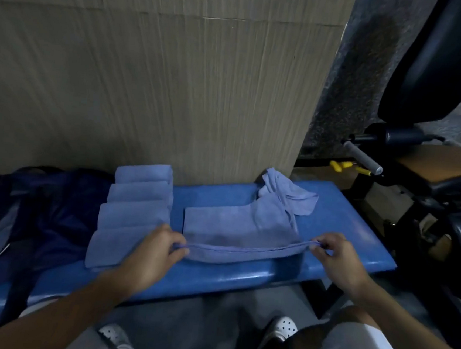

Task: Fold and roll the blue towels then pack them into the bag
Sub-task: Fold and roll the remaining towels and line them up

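Head view: the left hand [157, 249] and right hand [336, 257] each pinch one end of the near hem of a blue towel [235, 225] spread by the front edge of the blue bench [346, 213]. Four folded towels [135, 213] lie just left of it, beside the dark bag [51, 207] at the bench's left end; a crumpled towel [286, 193] sits at the back edge

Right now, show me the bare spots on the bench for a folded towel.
Bare: the bench at its right end, past the crumpled towel, and the back strip between that and the folded towels. Crowded: the bag at left, the spread towel mid-bench.
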